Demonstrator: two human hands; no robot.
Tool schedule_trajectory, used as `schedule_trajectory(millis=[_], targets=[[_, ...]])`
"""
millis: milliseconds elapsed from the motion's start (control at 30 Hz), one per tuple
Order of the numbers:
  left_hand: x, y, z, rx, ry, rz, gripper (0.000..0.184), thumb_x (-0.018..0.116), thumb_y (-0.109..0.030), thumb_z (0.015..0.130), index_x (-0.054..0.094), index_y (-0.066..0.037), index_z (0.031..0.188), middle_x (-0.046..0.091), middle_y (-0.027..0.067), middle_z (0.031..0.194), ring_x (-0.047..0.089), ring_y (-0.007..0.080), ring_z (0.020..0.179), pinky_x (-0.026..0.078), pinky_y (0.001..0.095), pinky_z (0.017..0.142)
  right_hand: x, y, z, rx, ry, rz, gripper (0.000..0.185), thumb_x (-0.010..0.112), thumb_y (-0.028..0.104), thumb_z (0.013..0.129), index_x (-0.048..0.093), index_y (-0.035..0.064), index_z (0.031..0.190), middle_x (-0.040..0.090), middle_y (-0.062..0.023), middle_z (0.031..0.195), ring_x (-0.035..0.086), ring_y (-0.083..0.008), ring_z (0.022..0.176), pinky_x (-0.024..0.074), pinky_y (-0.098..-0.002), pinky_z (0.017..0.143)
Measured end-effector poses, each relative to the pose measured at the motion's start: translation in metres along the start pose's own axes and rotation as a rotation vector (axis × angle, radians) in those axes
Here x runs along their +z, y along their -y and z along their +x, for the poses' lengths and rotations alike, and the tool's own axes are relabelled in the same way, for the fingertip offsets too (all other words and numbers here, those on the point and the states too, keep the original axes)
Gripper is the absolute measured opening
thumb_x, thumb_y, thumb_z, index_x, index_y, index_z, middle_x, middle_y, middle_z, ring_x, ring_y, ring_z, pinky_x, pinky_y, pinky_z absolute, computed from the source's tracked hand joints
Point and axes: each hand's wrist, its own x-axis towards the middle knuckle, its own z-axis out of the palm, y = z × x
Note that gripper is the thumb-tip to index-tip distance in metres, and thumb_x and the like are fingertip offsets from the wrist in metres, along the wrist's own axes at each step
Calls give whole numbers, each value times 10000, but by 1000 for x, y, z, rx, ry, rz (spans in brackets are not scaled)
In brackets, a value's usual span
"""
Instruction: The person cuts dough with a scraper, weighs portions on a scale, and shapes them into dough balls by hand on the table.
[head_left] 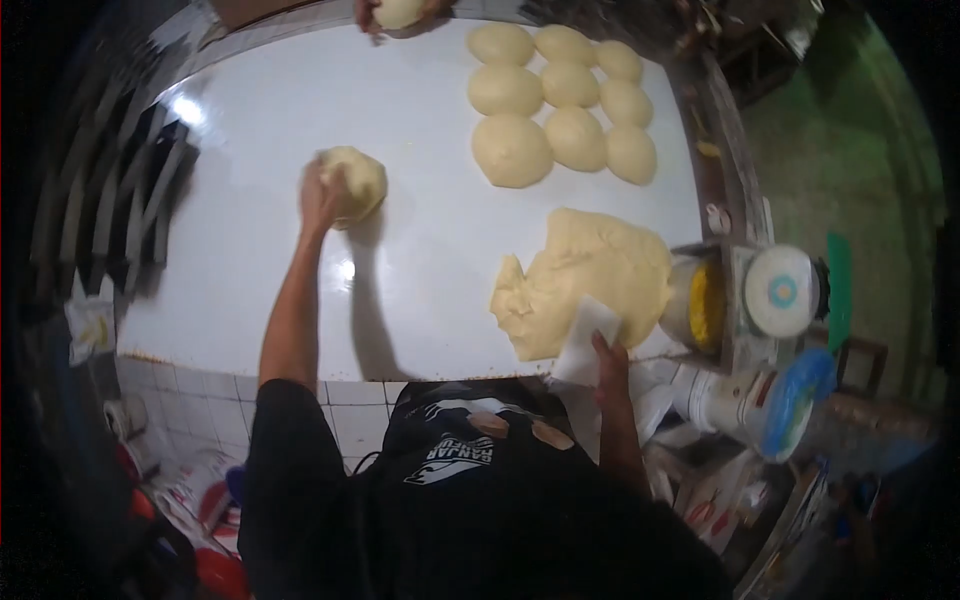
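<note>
On the left part of the white table, my left hand [320,200] is curled against the side of a pale yellow lump of dough [365,185]. At the table's front edge my right hand [610,362] grips a white flat dough scraper [585,335]. The scraper's far end overlaps the front of a large, uneven mass of dough [605,260]. Part of my right fingers is hidden behind the scraper. Beyond the mass, several rounded dough balls [510,150] sit close together in rows.
Across the table [230,260], another person's hands [365,20] hold a dough ball [398,12]. A container with something yellow [705,305] and a round white scale-like object [782,290] stand at the right edge. Dark slats [130,200] line the left side.
</note>
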Motion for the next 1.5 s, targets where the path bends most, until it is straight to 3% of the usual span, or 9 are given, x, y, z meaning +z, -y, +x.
schedule_trajectory(millis=[67, 133, 233, 367, 700, 933, 1267, 1400, 1500], targets=[[35, -27, -58, 121, 345, 762, 586, 633, -451, 928, 565, -126, 1411, 394, 137, 1584, 507, 452, 1314, 373, 650, 1098, -29, 27, 7, -271, 61, -319, 395, 709, 255, 960, 643, 21, 1272, 685, -37, 1112, 645, -159, 980, 523, -349, 866], [36, -55, -66, 223, 445, 874, 506, 683, -451, 874, 684, -114, 1251, 552, 152, 1443, 528, 448, 1285, 353, 680, 1087, -6, 77, -9, -260, 3, -550, 350, 706, 242, 956, 668, 21, 1225, 697, -36, 1048, 647, -155, 900, 526, -344, 808], [58, -149, -54, 375, 339, 471, 333, 778, -373, 811, 744, -46, 765, 724, 140, 1017, 647, 349, 1098, 471, 501, 988, 4, 100, 13, -476, -11, -798, 364, 690, 256, 955, 661, 1, 1212, 719, -94, 1007, 675, -205, 857, 542, -377, 796], [207, -223, -164, 136, 777, -148, 794, 809, -373, 836, 477, -53, 1483, 547, 202, 1467, 534, 369, 1340, 435, 432, 1122, 26, 98, 69, -1000, -21, -1228, 308, 658, 241, 955, 664, 15, 1165, 716, -186, 951, 702, -360, 814, 560, -443, 731], [247, -223, -268, -234, 807, -264, 403, 668, -361, 920, 668, -22, 1138, 686, 288, 898, 680, 402, 901, 530, 463, 802, 73, 25, 176, -1318, -128, -1595, 150, 661, 186, 896, 700, 99, 1012, 670, -141, 822, 679, -363, 811, 559, -466, 691], [183, -154, -328, -506, 808, -850, 297, 640, -252, 1004, 675, 20, 1117, 716, 71, 930, 663, 165, 847, 531, 353, 784, 56, 114, 133, -303, 231, -703, 483, 670, 367, 936, 670, 7, 1260, 713, -251, 1126, 699, -420, 1023, 548, -442, 907], [127, -141, -335, -707, 931, -1087, 354, 622, -233, 1026, 608, 47, 1242, 699, 116, 1082, 682, 180, 953, 554, 323, 846, 34, 16, 128, -932, -228, -1573, 286, 662, 276, 960, 709, 26, 1090, 745, -177, 950, 724, -357, 900, 582, -428, 767], [94, -102, -332, -756, 885, -940, 344, 649, -220, 1011, 607, 43, 1229, 698, 94, 1107, 650, 142, 965, 523, 308, 855, -2, 26, 102, -576, -8, -772, 361, 690, 322, 944, 693, -32, 1015, 734, -221, 974, 704, -402, 925, 555, -471, 803], [83, -83, -340, -788, 857, -846, 414, 685, -194, 989, 542, 12, 1318, 692, 97, 1113, 639, 142, 956, 513, 295, 838, -27, -2, 45, -453, -124, -1605, 339, 699, 323, 928, 716, -5, 1015, 728, -243, 969, 700, -427, 938, 546, -485, 810]])
